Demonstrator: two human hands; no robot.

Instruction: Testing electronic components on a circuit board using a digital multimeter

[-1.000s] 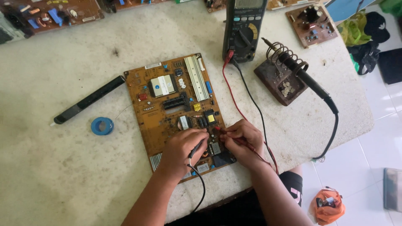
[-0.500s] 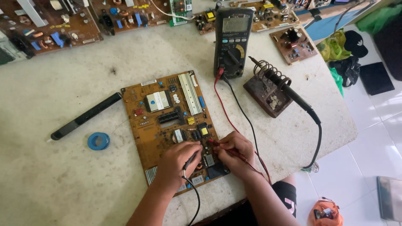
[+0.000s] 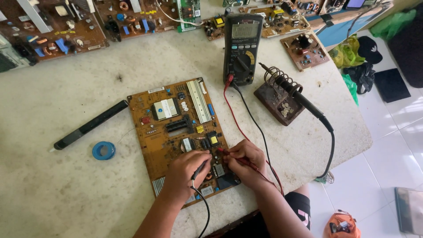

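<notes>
An orange circuit board (image 3: 176,132) lies flat on the pale worktable (image 3: 66,198). My left hand (image 3: 185,169) grips a black test probe (image 3: 199,169) with its tip on the board's near part. My right hand (image 3: 244,161) pinches a red test probe (image 3: 225,152), tip touching the board just right of the black one. Red and black leads (image 3: 246,123) run from the probes back to a dark multimeter (image 3: 241,46) standing behind the board.
A soldering iron (image 3: 299,99) rests in a coiled stand on a rusty base (image 3: 277,103) to the right. A black pen-like tool (image 3: 90,125) and a blue solder-wick reel (image 3: 104,150) lie left of the board. Several more circuit boards (image 3: 53,26) line the back edge.
My view has shifted, so the table's back with more boards shows now. Both hands stay on the probes at the board's near part, barely moved.
</notes>
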